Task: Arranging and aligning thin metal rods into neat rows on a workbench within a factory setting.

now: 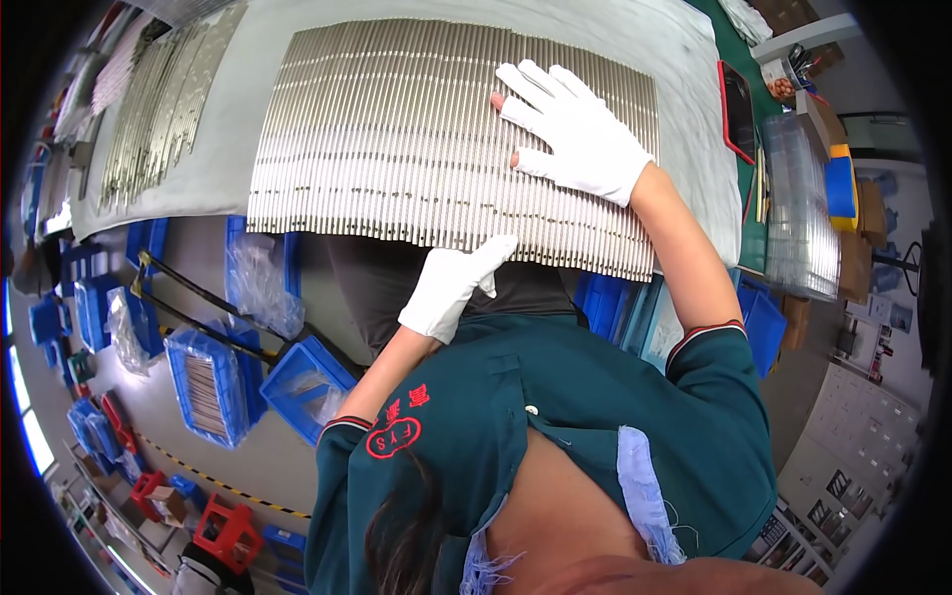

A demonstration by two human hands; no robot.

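A wide sheet of slim, shiny metal rods (pixel 397 129) lies side by side on the pale cloth of the table, their near ends forming a slightly uneven line. On the right part of these rods rests my right hand (pixel 575 129), palm down with fingers spread; its white glove leaves two fingertips bare. My left hand (pixel 451 283), also in a white glove, is at the rods' near edge. One of its fingers stretches out against the rod ends, with another digit apart below it. The rest of its fingers are partly hidden, and no separate thing shows in its grip.
More metal rods (pixel 164 119) lie in a loose group at the far left. A red-edged phone (pixel 736 111) sits on the right, beside stacked clear plastic trays (pixel 798 208) and a tape roll (pixel 841 188). Blue bins (pixel 307 382) stand below the table on the left.
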